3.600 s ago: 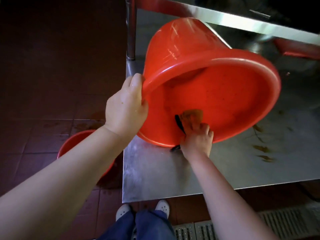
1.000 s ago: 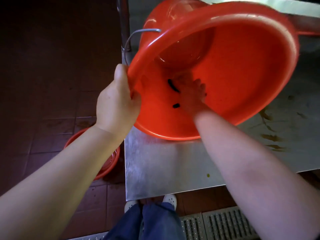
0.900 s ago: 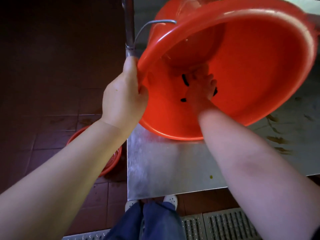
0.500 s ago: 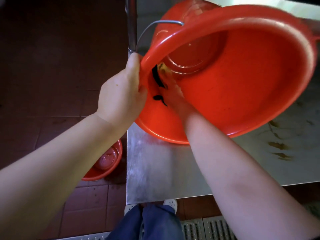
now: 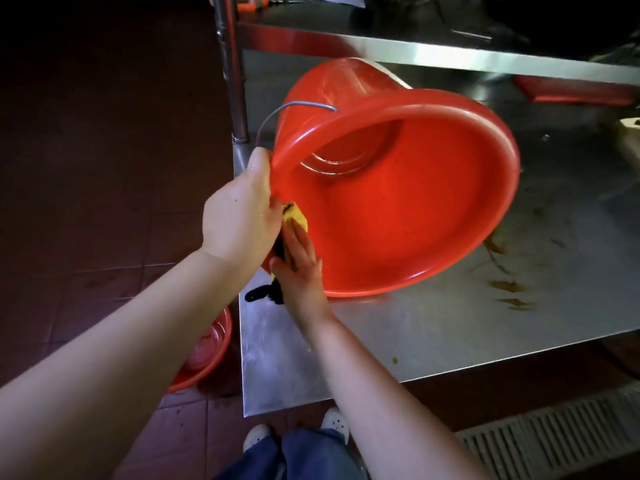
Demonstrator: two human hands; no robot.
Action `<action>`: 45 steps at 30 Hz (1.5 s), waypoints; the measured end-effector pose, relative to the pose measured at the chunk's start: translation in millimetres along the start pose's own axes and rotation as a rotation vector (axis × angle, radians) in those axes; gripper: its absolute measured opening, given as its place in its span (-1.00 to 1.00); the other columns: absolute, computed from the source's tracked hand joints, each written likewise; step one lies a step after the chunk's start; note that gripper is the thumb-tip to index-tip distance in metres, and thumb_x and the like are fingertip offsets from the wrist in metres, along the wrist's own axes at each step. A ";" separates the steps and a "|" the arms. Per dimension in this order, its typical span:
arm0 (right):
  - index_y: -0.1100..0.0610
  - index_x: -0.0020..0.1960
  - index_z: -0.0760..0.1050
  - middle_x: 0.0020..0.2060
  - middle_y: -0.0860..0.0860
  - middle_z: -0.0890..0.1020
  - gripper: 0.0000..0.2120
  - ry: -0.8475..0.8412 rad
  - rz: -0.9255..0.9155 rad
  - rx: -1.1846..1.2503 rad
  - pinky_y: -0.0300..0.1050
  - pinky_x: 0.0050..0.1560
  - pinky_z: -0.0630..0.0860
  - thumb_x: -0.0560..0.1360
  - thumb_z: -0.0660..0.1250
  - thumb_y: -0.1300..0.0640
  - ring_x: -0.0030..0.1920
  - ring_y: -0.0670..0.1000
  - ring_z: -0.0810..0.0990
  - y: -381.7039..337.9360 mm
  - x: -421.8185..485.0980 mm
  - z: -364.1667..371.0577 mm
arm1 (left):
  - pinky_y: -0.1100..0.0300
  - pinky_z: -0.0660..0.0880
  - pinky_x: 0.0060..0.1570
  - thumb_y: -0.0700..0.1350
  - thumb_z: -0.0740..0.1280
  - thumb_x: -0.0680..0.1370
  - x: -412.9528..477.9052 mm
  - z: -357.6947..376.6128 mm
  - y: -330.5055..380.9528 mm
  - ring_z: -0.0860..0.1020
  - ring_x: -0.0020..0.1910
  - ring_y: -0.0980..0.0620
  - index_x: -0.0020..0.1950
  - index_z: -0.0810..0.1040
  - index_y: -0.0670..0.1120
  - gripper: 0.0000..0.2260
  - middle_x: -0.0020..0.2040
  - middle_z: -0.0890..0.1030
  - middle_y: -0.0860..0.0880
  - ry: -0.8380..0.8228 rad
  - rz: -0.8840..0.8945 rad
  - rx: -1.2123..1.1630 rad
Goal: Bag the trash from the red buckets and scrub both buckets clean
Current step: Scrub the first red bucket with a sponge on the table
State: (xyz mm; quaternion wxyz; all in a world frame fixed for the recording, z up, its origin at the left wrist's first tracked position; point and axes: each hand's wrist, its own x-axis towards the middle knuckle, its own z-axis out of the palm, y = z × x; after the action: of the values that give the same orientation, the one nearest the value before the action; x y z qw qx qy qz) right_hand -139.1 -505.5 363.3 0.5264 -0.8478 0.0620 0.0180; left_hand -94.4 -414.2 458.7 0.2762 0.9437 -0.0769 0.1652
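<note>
1. At the far left lie dim, matt dark red floor tiles point(image 5: 104, 202). A second red plastic bucket point(image 5: 207, 351) stands upright on them, just beside the table's near left corner, and its inside is wet and speckled.
2. The left hand point(image 5: 239, 216) grips the left rim of the large red plastic bucket point(image 5: 415, 209). Its thumb lies along the rolled lip and its other fingers are hidden.
3. A yellow sponge with a black scouring backing point(image 5: 296, 216) sits against the inner wall just inside that rim, between the two hands. The right hand point(image 5: 299, 268) presses on it with its fingers straight and close together. A black scrap hangs below the hand.
4. The large red plastic bucket lies tipped on its side on the table, mouth towards the viewer. It is smooth and glossy, with a thick round lip and a ringed base. Faint brownish smears mark the inner wall. A thin grey wire handle point(image 5: 287, 109) arcs beside its left side.
5. The brushed stainless-steel table point(image 5: 450, 341) is reflective, with brown streaks point(image 5: 509, 285) to the right of the bucket's rim.
6. At the near right lies a slatted metal floor grate point(image 5: 554, 438).
</note>
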 end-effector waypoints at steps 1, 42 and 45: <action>-0.31 0.43 0.14 0.48 -0.25 0.11 -0.41 0.004 -0.083 -0.024 -0.24 0.20 0.10 0.46 0.16 0.05 0.19 -0.05 0.22 1.3 -8.7 0.2 | 0.14 0.24 -0.43 -0.24 0.23 0.50 0.7 -1.4 2.0 0.38 -0.46 -0.10 0.00 0.25 -0.07 -0.82 -0.40 0.36 0.01 -0.007 0.020 0.009; -0.32 0.46 0.10 0.49 -0.08 0.19 -0.32 -0.069 0.302 -0.556 -0.04 0.23 0.24 0.48 0.20 0.20 0.29 0.24 0.30 27.2 17.5 -26.9 | 0.19 0.27 -0.41 -0.11 0.37 0.48 -59.6 28.9 -14.2 0.46 -0.29 -0.02 -0.07 0.31 -0.05 -0.77 -0.30 0.44 0.10 -0.060 -0.396 -0.392; -0.31 0.46 0.09 0.50 -0.22 0.12 -0.32 -0.057 0.133 -0.368 -0.22 0.02 0.12 0.49 0.22 0.19 0.26 0.13 0.36 16.1 9.9 -1.6 | 0.12 0.26 -0.35 -0.11 0.28 0.53 -47.2 17.2 -5.2 0.39 -0.36 -0.05 -0.07 0.29 -0.06 -0.85 -0.33 0.42 0.04 -0.006 -0.206 -0.234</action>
State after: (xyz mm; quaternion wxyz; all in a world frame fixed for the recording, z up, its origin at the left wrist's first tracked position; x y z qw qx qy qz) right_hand -131.4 -514.8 348.7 0.3617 -0.9229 0.0985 0.0878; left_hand -132.7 -416.7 425.7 0.3997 0.9083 0.0008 0.1231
